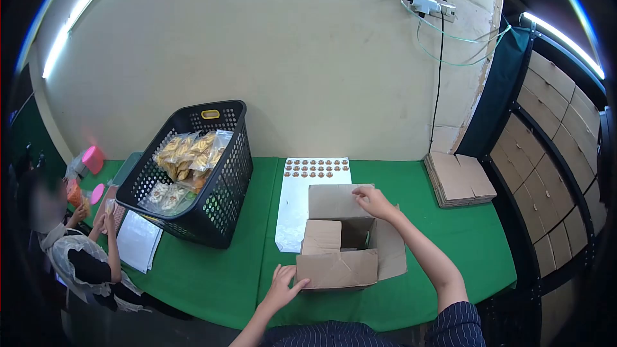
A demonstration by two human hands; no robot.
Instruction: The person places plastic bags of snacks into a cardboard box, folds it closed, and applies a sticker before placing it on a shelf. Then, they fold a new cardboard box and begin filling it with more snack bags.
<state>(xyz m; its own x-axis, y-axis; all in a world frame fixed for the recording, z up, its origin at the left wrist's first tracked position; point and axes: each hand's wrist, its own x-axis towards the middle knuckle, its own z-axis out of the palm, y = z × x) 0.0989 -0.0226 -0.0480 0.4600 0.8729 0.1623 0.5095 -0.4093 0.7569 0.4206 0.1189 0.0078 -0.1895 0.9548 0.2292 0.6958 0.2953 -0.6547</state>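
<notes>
Cardboard box (pixel 337 270) on the green cloth (pixel 231 289), directly in front of us, mouth up, flaps at differing angles. Our left hand (pixel 280 289) is at its near left corner: thumb against the board, fingers spread, no closed grip seen. Our right hand (pixel 376 203) reaches over to the far flap (pixel 329 201), fingers bent by its upper edge; whether they pinch the board or merely touch it, we cannot tell. Handling notes, our judgement: the left thumb serves best as a light brace, low on the corner, so the box does not skid on cloth. Far flap wants moving from near its middle, slowly, along its crease; a tug at one end could tear or skew it. We would hold the right forearm clear of the right flap (pixel 392 254). Label sheet (pixel 292 212) lies close by on the left, easily creased if the box slides. Black basket (pixel 222 212) of bagged goods farther left; flat cardboard stack (pixel 463 180) well off right.
</notes>
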